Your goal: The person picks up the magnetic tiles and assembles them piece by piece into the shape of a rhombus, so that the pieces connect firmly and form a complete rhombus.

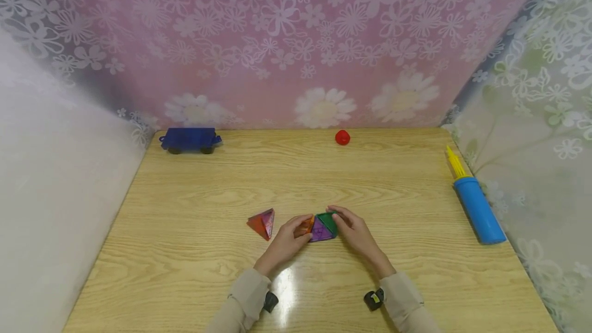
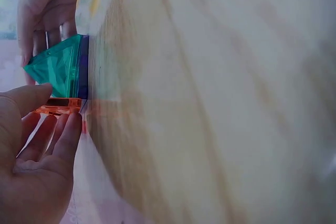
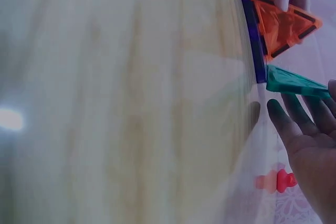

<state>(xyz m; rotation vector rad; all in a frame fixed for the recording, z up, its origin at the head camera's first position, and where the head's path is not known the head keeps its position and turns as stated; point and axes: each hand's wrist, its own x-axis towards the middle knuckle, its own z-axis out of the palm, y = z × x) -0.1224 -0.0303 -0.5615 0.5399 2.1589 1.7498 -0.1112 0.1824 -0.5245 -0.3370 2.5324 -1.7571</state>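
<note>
A purple magnetic tile (image 1: 320, 230) lies flat on the table in front of the person. Along its left side my left hand (image 1: 285, 239) pinches an orange triangular tile (image 3: 281, 23), which stands on edge. My right hand (image 1: 357, 231) holds a green triangular tile (image 2: 56, 67) between thumb and fingers at the right side. This green tile leans up from the purple one, its lower edge right at the purple rim. In the left wrist view the orange and green tiles come together near the left thumb.
Left of the hands sits a small pyramid of red and pink tiles (image 1: 262, 223). A blue toy wagon (image 1: 190, 139) stands at the back left, a small red object (image 1: 343, 137) at the back edge. A blue and yellow hand pump (image 1: 479, 209) lies along the right edge.
</note>
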